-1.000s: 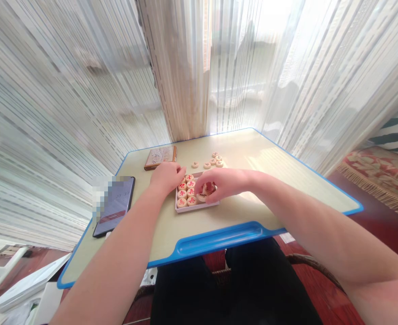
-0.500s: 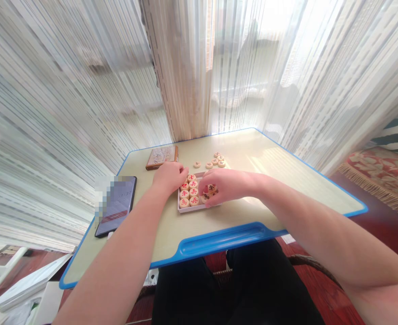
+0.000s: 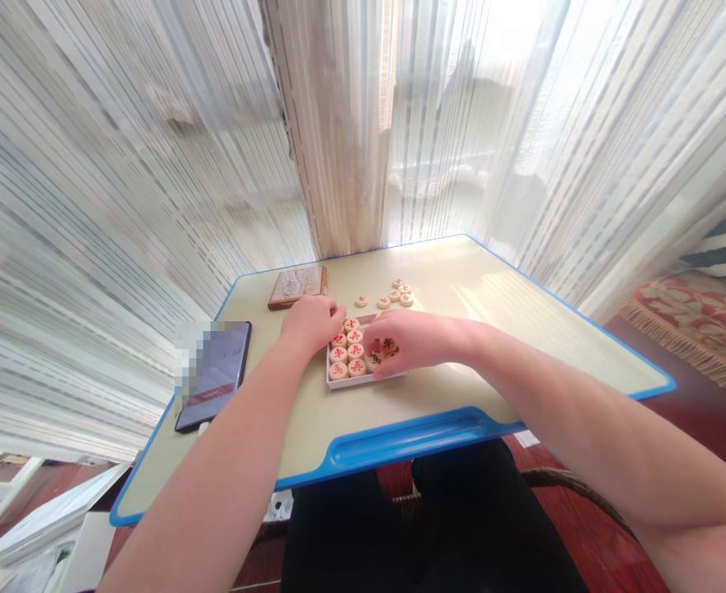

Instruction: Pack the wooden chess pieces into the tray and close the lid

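A shallow white box (image 3: 356, 381) lies on the folding table and holds round wooden Chinese chess pieces. Red-lettered pieces (image 3: 356, 352) fill its left columns, and black-lettered pieces (image 3: 388, 345) lie in the right part. At the box's upper left corner, my left hand (image 3: 314, 319) has its fingers curled against the edge. My right hand (image 3: 396, 339) arches over the right part, thumb and fingers closed around a black-lettered Chinese chess piece (image 3: 374, 361). The palm and fingers hide much of that side.
Several loose pieces (image 3: 395, 295) lie behind the box. A brown patterned carton (image 3: 297, 287) sits at the back left, and a tablet-like device (image 3: 223, 371) lies at the left edge. The table (image 3: 523, 329) has a blue rim with a tray groove (image 3: 405, 436) in front. Curtains (image 3: 350, 123) hang behind.
The view has shifted very slightly. Both hands keep nearly the same places at the box, with the right fingers still around the piece.
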Available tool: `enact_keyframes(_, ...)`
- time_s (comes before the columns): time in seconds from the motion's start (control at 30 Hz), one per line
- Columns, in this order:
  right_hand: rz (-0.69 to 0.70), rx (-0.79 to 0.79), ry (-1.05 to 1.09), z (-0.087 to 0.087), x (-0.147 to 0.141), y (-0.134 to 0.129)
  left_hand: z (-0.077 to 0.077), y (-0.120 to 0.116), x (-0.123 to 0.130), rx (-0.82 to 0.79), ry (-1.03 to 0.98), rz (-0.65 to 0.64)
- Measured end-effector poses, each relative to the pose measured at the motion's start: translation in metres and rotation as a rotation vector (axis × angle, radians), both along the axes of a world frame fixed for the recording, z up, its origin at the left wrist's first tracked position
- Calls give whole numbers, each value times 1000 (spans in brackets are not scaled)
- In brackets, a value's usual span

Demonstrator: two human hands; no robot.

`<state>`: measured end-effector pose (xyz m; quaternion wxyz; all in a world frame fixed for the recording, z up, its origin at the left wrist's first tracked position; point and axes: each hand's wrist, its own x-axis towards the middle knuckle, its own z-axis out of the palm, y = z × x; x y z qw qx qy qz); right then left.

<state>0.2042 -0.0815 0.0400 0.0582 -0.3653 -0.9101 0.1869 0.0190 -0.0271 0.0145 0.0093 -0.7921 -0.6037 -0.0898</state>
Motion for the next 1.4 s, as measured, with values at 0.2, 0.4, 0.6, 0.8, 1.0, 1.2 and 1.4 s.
enact_keyframes(0.2,1,6,14,0,0,-1,0,0,0,3,3,-4)
enact_keyframes(0.4,7,0,18,-2,2,0,0,0,0,-4,0,-4)
enact_keyframes(0.6,74,84,80,-3,3,1,0,0,0,-1,12,0)
enact_keyframes(0.8,115,104,69,-4,4,1,-1,0,0,9,9,-18)
enact_keyframes(1.0,125,127,71,-3,4,1,-1,0,0,10,10,-8)
enact_keyframes(1.2,108,150,33,-2,4,0,0,0,0,10,10,-12)
enact_keyframes(1.4,111,135,29,-3,4,1,-1,0,0,11,2,-11)
